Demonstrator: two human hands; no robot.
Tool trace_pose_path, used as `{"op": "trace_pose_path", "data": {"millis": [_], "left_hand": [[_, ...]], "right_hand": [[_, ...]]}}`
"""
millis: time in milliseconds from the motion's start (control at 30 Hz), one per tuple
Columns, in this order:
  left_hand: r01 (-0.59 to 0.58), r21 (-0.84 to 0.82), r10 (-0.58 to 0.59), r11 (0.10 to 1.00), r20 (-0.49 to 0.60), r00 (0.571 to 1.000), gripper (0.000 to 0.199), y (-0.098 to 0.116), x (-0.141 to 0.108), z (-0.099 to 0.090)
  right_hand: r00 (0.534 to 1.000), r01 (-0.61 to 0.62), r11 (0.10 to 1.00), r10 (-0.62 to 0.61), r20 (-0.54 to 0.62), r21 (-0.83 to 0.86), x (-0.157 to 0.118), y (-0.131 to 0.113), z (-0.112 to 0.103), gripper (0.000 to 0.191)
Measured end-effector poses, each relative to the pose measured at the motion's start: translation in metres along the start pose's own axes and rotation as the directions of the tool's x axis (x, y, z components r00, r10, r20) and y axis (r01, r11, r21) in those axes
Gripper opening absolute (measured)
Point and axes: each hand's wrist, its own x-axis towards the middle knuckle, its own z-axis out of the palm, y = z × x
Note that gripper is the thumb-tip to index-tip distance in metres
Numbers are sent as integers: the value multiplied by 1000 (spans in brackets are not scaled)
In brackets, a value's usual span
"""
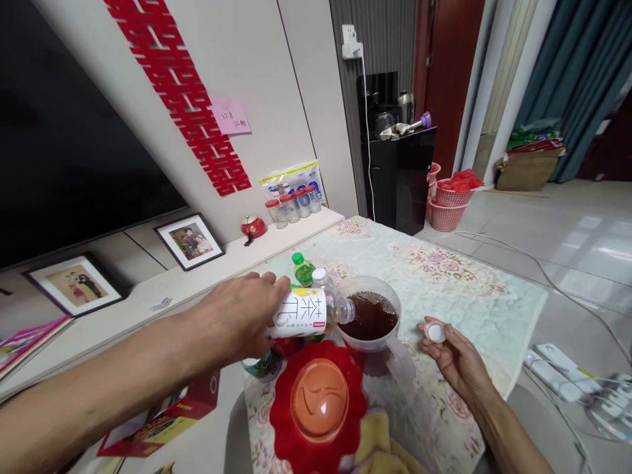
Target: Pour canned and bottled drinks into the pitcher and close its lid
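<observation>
My left hand (251, 313) is wrapped round a clear plastic tea bottle (309, 309) with a white label, tipped nearly level. Its open mouth is at the rim of a translucent plastic pitcher (368, 283) holding dark brown liquid with bubbles near its edge. To the right of the pitcher, my right hand (457, 359) holds a white bottle cap (435, 332) between its fingers. Behind the tilted bottle stand a green-capped bottle (303, 268) and a white-capped bottle (322, 276). A red scalloped dish with an orange centre (320, 398) is in front of the pitcher.
A floral tablecloth (444, 263) covers the table. A yellow cloth (382, 441) lies at its near edge. Red-lidded jars (291, 205), a small red pot (253, 226) and framed photos (190, 241) line the ledge. Power strips (557, 372) and cables lie at right.
</observation>
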Motion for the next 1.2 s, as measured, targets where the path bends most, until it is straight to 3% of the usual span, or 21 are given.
{"op": "trace_pose_path", "data": {"millis": [567, 867, 1100, 1200], "left_hand": [[-19, 105, 16, 994, 33, 999, 67, 12, 12, -36], [-55, 151, 43, 987, 83, 996, 64, 20, 15, -55], [-44, 60, 42, 997, 37, 998, 59, 24, 23, -66], [-47, 59, 41, 997, 95, 995, 57, 30, 23, -75]], "right_hand": [[1000, 14, 1000, -14, 5, -6, 0, 1, -1, 39], [1000, 6, 1000, -6, -1, 2, -1, -1, 0, 41], [1000, 4, 1000, -4, 1, 11, 0, 0, -1, 44], [1000, 1, 1000, -1, 1, 13, 0, 0, -1, 43]]}}
